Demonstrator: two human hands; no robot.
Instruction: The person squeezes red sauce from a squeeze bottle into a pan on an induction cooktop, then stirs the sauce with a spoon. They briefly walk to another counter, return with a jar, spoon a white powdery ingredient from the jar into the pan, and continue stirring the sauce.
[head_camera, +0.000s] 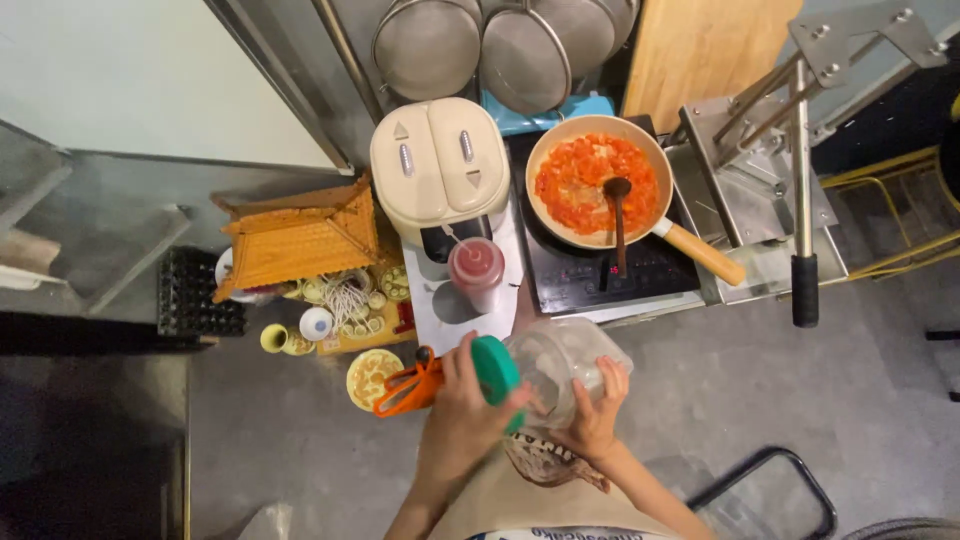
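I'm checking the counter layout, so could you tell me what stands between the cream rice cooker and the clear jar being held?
In the head view, a red-lidded cup stands between the rice cooker and the jar.

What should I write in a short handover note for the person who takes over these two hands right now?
Left hand: gripping the green lid of the clear plastic jar; lid is on the jar mouth.
Right hand: holding the jar body from below, jar tilted sideways.
Orange scissors sit just behind the left hand.
Pan of chopped red food is on the cooktop, with a dark spoon in it.
Done: food is in the pan. Left: lid not yet off. Whether the jar holds anything is unclear.
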